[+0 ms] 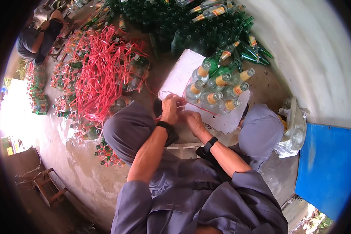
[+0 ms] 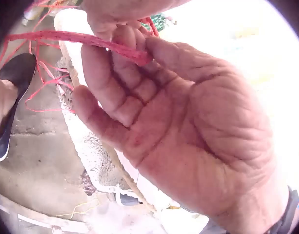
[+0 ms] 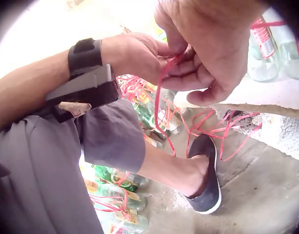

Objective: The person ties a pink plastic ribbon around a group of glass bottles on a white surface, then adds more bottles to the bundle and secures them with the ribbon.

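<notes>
Both hands meet over the near edge of a white board (image 1: 176, 77) and work on a red plastic strap (image 2: 56, 36). My left hand (image 1: 170, 109) pinches the strap between thumb and fingers, palm turned up in the left wrist view. Right against it, my right hand (image 3: 213, 46) has its fingertips on the strap too, and one length hangs down from there. A bunch of upright bottles (image 1: 210, 100), clear and green with orange neck labels, stands on the board just ahead of the right hand. A red strand runs round the bunch's near side.
A large tangle of red straps (image 1: 101, 74) lies over bundled bottles at left. Many green bottles (image 1: 163, 29) crowd the back. A clear plastic bag (image 1: 294, 130) and a blue panel (image 1: 327, 167) are at right. Another person (image 1: 35, 41) sits far left.
</notes>
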A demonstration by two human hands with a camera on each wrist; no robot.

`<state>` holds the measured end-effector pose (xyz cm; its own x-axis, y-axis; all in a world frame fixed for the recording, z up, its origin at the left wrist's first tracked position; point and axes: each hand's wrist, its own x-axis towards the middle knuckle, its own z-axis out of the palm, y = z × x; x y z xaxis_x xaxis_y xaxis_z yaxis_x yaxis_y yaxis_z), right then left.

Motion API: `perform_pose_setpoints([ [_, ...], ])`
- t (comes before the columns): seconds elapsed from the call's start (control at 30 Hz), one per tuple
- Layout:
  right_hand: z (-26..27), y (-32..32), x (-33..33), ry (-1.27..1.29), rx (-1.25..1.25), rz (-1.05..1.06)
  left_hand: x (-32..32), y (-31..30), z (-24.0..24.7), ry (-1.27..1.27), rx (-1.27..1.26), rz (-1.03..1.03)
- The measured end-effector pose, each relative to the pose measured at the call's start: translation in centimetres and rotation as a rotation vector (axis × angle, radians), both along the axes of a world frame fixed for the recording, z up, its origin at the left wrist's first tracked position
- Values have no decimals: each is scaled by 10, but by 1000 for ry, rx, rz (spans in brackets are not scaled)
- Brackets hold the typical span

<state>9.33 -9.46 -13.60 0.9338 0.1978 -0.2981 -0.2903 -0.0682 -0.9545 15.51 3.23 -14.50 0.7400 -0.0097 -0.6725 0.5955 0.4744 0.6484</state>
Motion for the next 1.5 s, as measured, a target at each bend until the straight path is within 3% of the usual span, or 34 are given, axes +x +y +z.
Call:
perform_pose_setpoints([
  [0.07, 10, 2, 2, 239, 106, -92, 2, 3, 8, -9, 40, -5],
  [0.2, 1, 4, 2, 256, 118, -77, -1, 5, -17, -94, 18, -25],
  [0.23, -2, 6, 1, 304, 236, -142, 2, 2, -5, 34, -45, 40],
  [0.27, -4, 8, 1, 352, 355, -207, 2, 7, -30, 31, -42, 46],
  [0.33, -11, 6, 3, 399, 318, -188, -3, 19, -110, -795, 487, -247],
  [0.37, -13, 5, 4, 446, 279, -177, -6, 14, -91, -524, 356, -182],
  [0.5, 6, 12, 12, 494, 127, -98, -1, 18, -100, -613, 397, -153],
  [0.57, 11, 16, 14, 551, 183, -140, 1, 16, -66, -235, 287, -100],
  [0.6, 10, 18, 15, 544, 182, -135, 2, 15, -64, -242, 288, -94],
  [0.67, 1, 20, 17, 492, 195, -273, 1, 16, -60, -609, 709, -304],
  [0.7, -1, 20, 20, 476, 195, -264, 2, 17, -67, -674, 778, -358],
  [0.73, -3, 18, 22, 541, 290, -364, 4, 15, -77, -542, 540, -234],
  [0.8, -16, 13, 27, 606, 383, -461, 6, 13, -95, -731, 482, -162],
  [0.9, -31, 10, 31, 595, 723, -622, 0, 15, -97, -804, 517, -194],
  [1.0, -30, 11, 31, 623, 805, -613, 1, 11, -106, -836, 606, -197],
  [1.03, -31, 11, 31, 625, 805, -614, 1, 9, -84, -834, 606, -198],
  [1.1, -29, 15, 31, 627, 806, -605, 2, 4, -20, -20, -12, 38],
  [1.5, -26, 17, 29, 641, 678, -637, 0, 0, -32, -151, 182, -9],
])
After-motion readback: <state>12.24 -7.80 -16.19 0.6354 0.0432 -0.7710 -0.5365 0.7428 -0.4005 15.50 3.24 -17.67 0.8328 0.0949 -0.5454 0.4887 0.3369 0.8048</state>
